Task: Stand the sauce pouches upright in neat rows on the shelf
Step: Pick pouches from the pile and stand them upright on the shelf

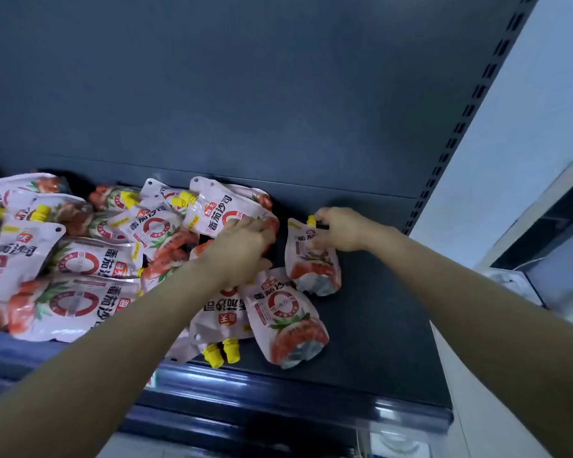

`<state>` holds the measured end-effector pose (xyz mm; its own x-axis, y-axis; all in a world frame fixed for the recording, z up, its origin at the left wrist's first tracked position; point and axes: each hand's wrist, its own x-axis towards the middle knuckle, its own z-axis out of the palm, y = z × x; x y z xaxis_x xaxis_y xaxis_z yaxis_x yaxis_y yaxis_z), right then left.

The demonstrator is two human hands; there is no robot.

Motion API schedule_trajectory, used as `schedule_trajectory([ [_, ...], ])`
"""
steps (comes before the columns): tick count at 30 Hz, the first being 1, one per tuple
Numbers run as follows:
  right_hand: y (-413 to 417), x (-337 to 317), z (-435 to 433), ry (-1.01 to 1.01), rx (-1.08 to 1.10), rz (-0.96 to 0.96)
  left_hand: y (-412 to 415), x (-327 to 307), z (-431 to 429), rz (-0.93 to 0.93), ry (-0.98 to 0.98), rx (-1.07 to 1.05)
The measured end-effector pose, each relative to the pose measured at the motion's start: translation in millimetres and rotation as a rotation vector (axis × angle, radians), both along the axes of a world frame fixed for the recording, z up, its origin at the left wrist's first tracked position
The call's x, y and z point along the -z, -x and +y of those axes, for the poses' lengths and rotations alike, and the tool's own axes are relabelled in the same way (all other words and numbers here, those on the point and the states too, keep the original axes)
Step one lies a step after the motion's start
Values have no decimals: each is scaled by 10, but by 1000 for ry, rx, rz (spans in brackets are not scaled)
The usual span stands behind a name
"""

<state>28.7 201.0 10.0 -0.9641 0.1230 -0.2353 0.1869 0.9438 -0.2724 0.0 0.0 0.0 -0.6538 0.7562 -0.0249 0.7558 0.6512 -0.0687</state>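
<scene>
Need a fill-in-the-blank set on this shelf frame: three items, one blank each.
1. The right hand grips the top of a sauce pouch that stands ____ on the shelf.
2. The spout of that pouch carries a ____ cap.
3. The jumbled heap of pouches, where the left hand reaches in, lies on the ____ side of the held pouch.

Missing words: upright; yellow; left.

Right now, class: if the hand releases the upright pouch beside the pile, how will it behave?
The upright pouch will probably stand alone: its rounded base spreads on the shelf. It looks floppy: the film creases under the right hand gripping its top. Tall for that base, a nudge may tip it.
</scene>
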Motion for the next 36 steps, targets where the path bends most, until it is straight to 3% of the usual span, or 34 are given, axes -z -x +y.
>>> schedule_trajectory([
  [16, 340, 188, 105, 79, -12, -232, -48, 191, 100, -96, 187, -289],
  [29, 269, 191, 90, 47, 36, -251, -24, 284, 185, -180, 59, -388],
  [36, 146, 101, -5, -64, 88, -228, -103, 224, 279, -362, -73, -410],
])
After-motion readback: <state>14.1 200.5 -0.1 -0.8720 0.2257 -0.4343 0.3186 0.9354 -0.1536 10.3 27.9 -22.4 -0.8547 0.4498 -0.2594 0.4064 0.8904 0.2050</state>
